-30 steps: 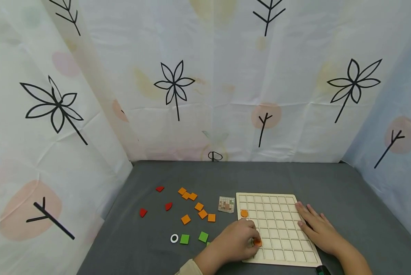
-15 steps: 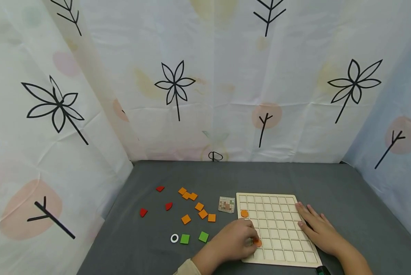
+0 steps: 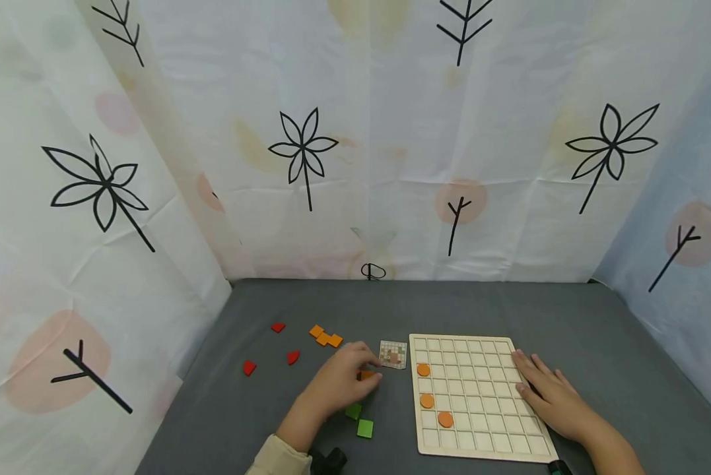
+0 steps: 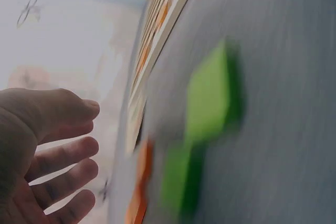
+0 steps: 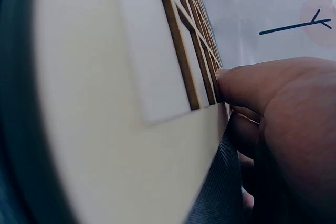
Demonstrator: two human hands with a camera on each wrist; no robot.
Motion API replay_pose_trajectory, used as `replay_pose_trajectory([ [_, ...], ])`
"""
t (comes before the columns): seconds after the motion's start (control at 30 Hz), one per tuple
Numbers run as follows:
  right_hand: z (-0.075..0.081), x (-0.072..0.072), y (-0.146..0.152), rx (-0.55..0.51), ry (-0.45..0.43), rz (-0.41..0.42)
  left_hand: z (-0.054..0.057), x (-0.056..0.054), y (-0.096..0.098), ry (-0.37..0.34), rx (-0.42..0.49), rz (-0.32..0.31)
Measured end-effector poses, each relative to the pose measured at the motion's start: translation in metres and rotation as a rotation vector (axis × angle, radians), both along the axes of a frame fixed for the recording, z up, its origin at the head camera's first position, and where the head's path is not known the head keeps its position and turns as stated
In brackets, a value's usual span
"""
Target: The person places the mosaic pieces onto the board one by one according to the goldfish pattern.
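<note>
Near edge: black device (image 3: 330,462) by the left wrist, another black device part at the bottom right of the board, cut off by the frame, beige sleeve (image 3: 280,455) on the left arm. Two green tiles (image 3: 364,429) on the counter (image 3: 486,307), the farther one partly behind the left hand (image 3: 342,376); both blurred in the left wrist view.

Wooden board (image 3: 488,422), gridded into shallow square compartments, lies flat. Three orange discs (image 3: 445,419) in it: one second column from left, second row from near edge; two in the leftmost column, third and fifth rows. Right hand (image 3: 545,392) rests on the board's right edge, grip loose, fingers extended in the head view, thumb on the rim in the right wrist view.

Left hand is over an orange square tile (image 3: 366,375) left of the board, tile partly hidden by it. Left grip wide, thumb and fingers parted; can't tell if it touches the tile.

Small printed card (image 3: 393,355) between left hand and board: grid of coloured squares, any writing too small to read. Farther left, red pieces (image 3: 293,357), then an orange cluster (image 3: 322,339). Behind, pale curtain (image 3: 379,119) with black line-drawn flowers and twigs.
</note>
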State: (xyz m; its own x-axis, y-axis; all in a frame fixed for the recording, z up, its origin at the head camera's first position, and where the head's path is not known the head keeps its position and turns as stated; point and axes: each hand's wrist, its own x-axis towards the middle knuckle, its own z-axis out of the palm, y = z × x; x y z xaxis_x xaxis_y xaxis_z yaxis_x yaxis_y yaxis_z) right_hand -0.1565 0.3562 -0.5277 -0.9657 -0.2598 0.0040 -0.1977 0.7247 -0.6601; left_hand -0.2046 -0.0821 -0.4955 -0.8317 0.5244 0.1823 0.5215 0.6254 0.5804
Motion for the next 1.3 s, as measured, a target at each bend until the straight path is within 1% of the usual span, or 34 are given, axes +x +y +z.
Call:
replay_pose_trajectory([
  [0.07,0.000,-0.001,0.000,-0.002,-0.012,-0.002,0.002,-0.005,-0.020,-0.009,0.027,0.052],
  [0.17,0.001,-0.002,0.001,-0.002,-0.027,-0.005,0.002,-0.010,-0.049,0.024,0.040,0.154],
  [0.23,0.000,-0.002,0.001,-0.006,-0.034,-0.005,0.002,-0.012,-0.067,0.036,0.032,0.255],
  [0.3,0.000,-0.002,0.001,-0.006,-0.035,-0.006,0.002,-0.014,-0.082,0.042,0.001,0.370],
  [0.4,-0.002,0.000,0.001,-0.009,-0.035,-0.012,0.001,-0.015,-0.098,0.015,-0.055,0.508],
  [0.47,-0.002,0.000,0.000,-0.003,-0.029,-0.014,0.001,-0.015,-0.105,0.001,-0.089,0.563],
  [0.5,-0.002,0.001,0.000,-0.003,-0.027,-0.015,0.000,-0.014,-0.108,-0.009,-0.098,0.580],
  [0.6,-0.001,0.000,0.000,0.000,-0.021,-0.013,-0.003,-0.014,-0.114,-0.033,-0.113,0.607],
  [0.9,0.000,-0.001,0.000,0.003,-0.008,-0.010,-0.016,-0.015,-0.120,-0.054,-0.116,0.590],
  [1.03,0.000,-0.001,0.001,-0.002,-0.004,-0.008,-0.016,-0.014,-0.123,-0.047,-0.118,0.595],
  [1.17,0.000,-0.002,0.001,0.000,-0.004,-0.011,-0.015,-0.014,-0.125,-0.060,-0.121,0.600],
  [1.23,-0.001,-0.002,0.001,0.001,-0.009,-0.013,-0.014,-0.015,-0.126,-0.069,-0.115,0.589],
  [1.3,-0.001,-0.002,0.001,0.001,-0.015,-0.014,-0.014,-0.016,-0.126,-0.068,-0.091,0.554],
])
